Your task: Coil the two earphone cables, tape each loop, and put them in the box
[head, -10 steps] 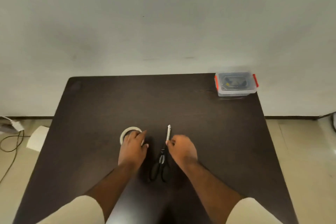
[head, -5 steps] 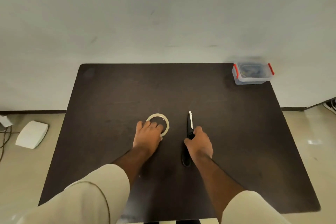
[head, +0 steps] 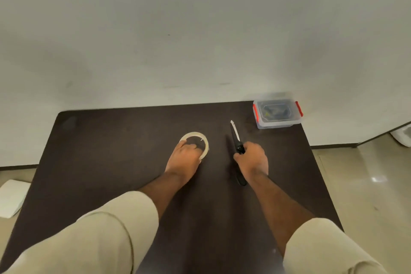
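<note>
Head view, single frame. Surface: one dark brown table with rounded far corners, its far edge close to a plain pale wall. Room: beige tiled floor on both sides, dark skirting strip along the wall's foot, one flat white object on the floor at the left, and part of another white object at the right edge, too cropped to identify.

Left hand: palm down on the table, fingers bent over the near rim of the tape roll, fingertips reaching into its hole. The roll lies flat near the table's middle.

Right hand: fingers curled around the scissors at about their pivot, blades closed and pointing away toward the far edge, black handle loops showing behind the wrist toward the person. Whether the scissors rest on the table or are lifted cannot be told.

Box: one clear plastic box with red side clips, on the far right corner of the table, well apart from both hands. Dark contents show through it; blur prevents saying whether they are the earphone cables.

Count: two hands, two cream sleeves, one tape roll, one pair of scissors, one box.
</note>
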The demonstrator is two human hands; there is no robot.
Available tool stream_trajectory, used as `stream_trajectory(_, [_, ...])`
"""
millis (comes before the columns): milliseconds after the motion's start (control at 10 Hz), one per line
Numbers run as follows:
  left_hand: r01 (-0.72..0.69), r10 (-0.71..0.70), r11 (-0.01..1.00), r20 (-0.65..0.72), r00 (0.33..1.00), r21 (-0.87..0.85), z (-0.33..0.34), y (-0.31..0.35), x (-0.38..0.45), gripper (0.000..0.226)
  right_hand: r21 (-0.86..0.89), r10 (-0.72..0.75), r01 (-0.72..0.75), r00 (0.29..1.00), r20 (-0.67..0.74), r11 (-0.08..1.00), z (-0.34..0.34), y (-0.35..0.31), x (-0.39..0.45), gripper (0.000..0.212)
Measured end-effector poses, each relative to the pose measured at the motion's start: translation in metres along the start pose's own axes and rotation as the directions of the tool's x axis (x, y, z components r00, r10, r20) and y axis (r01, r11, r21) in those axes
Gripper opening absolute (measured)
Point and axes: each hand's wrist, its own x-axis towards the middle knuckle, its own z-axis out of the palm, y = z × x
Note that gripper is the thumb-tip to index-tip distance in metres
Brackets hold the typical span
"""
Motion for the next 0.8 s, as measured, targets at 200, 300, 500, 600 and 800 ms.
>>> stream_trajectory(200, [0.018,-0.019,0.995,0.009,1.000,0.095,-0.011,0.022,0.103,0.019,-0.012,-0.057,0.057,0.998,-0.003,0.998,-0.010,-0.002,0.080,0.029])
stream_trajectory(300, [0.015,-0.018,0.993,0.030,0.999,0.120,-0.003,0.022,0.126,0.020,-0.009,-0.060,0.060,0.998,-0.001,0.998,0.001,-0.002,0.098,0.032])
stream_trajectory(500, [0.011,-0.020,0.996,0.101,0.995,0.088,0.017,0.016,0.139,0.014,-0.062,-0.062,0.060,0.997,-0.043,0.996,0.018,0.005,0.114,0.027])
stream_trajectory(600, [0.029,-0.034,0.999,0.128,0.991,0.045,0.020,0.011,0.141,0.019,-0.149,-0.108,0.097,0.992,-0.067,0.984,0.023,0.008,0.116,0.033])
stream_trajectory(800, [0.144,-0.144,0.988,0.018,0.989,-0.060,0.028,0.010,0.088,0.061,-0.269,-0.218,0.189,0.972,-0.082,0.944,0.017,0.013,0.076,0.043])
